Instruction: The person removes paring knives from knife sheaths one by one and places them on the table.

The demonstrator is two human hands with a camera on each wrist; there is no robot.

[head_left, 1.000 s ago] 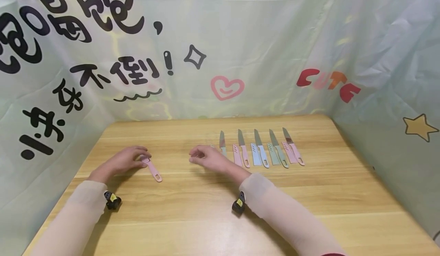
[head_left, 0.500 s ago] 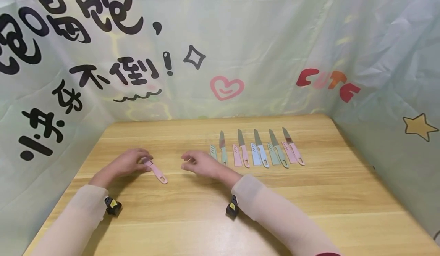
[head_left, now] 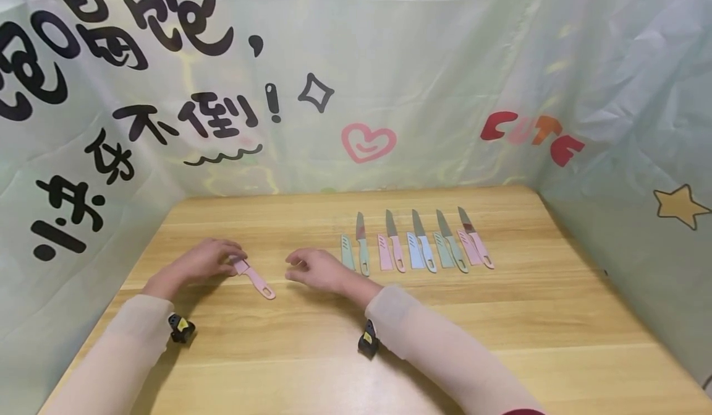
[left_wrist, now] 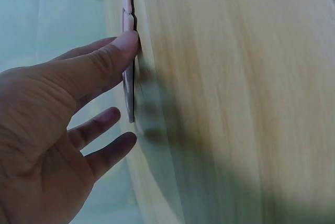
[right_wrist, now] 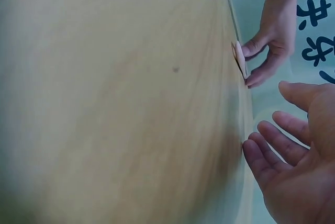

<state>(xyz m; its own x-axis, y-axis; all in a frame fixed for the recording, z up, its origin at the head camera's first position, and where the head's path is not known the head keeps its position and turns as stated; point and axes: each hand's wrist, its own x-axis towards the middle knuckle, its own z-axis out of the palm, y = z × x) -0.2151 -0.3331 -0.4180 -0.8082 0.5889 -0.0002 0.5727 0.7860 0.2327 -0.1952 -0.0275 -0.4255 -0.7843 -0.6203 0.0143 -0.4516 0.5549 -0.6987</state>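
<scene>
At the table's left, my left hand (head_left: 201, 261) pinches a pink knife (head_left: 259, 284) by its covered blade end, the handle pointing toward me and to the right. In the left wrist view, the thumb lies on the pink sheath (left_wrist: 129, 90), with two lower fingers free of it. My right hand (head_left: 317, 271) hovers to the right of that knife, holding nothing. Its fingers (right_wrist: 282, 145) are relaxed and apart in the right wrist view. Nearest to this hand lie a green sheath (head_left: 347, 253) and an unsheathed green knife (head_left: 364, 253).
Farther right, more knives lie in a row, blades away from me: a pink knife (head_left: 396, 248), a blue knife (head_left: 426, 249), a green knife (head_left: 455, 249) and another pink knife (head_left: 478, 245). Each has its sheath at its left. Printed cloth (head_left: 434, 81) walls the wooden table (head_left: 289, 353).
My right hand has moved left, away from the row, uncovering the green knife and sheath. The pink knife in my left hand has shifted slightly right.
</scene>
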